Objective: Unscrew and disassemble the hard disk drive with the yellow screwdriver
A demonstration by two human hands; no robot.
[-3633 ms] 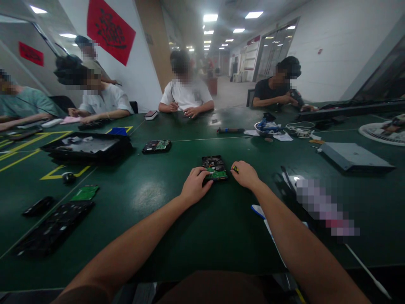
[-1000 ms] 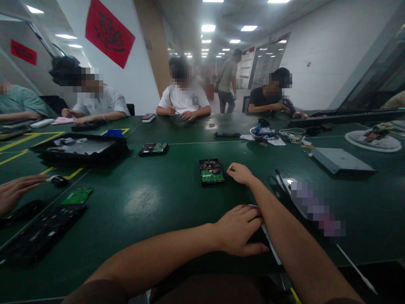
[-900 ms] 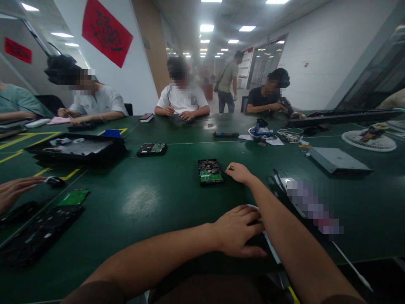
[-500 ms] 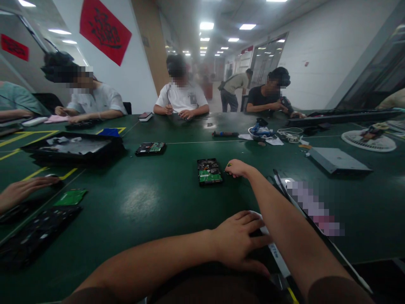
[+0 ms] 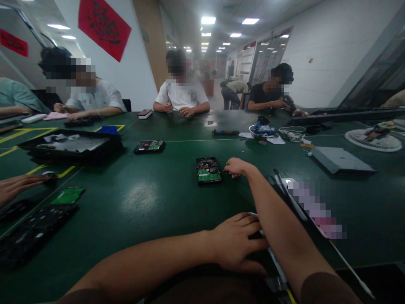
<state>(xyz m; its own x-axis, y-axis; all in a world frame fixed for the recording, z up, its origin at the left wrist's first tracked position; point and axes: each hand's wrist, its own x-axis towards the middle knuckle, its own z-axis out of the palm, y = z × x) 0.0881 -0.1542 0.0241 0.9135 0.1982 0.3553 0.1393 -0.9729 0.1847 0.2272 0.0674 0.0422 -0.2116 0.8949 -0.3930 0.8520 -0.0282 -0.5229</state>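
A hard drive (image 5: 208, 170) with a green circuit board lies flat on the green table in front of me. Just right of it is my right hand (image 5: 236, 167), fingers closed in a pinch. A tiny yellow-green bit shows at the fingertips; what it belongs to is too small to name. My left hand (image 5: 242, 242) lies nearer to me by the table edge, fingers spread, palm down over a pale flat thing that is mostly hidden. My right forearm crosses in front of its fingertips. A second hard drive (image 5: 149, 146) sits farther off to the left.
At left are a black tray (image 5: 72, 145), a green circuit board (image 5: 68, 195), black drive casings (image 5: 36, 236) and another person's hand (image 5: 22, 185). A phone-like blurred object (image 5: 313, 207) and a grey metal box (image 5: 341, 160) are at right. Co-workers sit across the table.
My hands stay almost in place; the view has shifted slightly. In the background, a standing person has bent lower.
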